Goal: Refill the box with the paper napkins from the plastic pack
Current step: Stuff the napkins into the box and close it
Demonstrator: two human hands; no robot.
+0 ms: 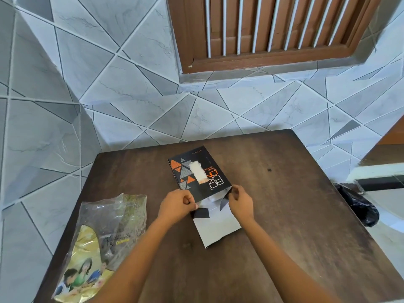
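A flat black napkin box [196, 171] with orange and grey triangles lies in the middle of the brown table [284, 193]. White napkin paper [197, 172] shows through its top slot. The near end is open, its large grey flap [218, 230] lying flat toward me. My left hand [177, 204] pinches the small black side flap on the left. My right hand [239, 203] pinches the side flap on the right. The plastic pack [102, 243], clear with a yellow print of people, lies flat and crumpled at the table's front left.
A black plastic bag [358, 206] sits on the floor right of the table. A tiled wall stands behind the table, with a brown barred window [273, 29] above. A white ledge [376, 176] is at the right.
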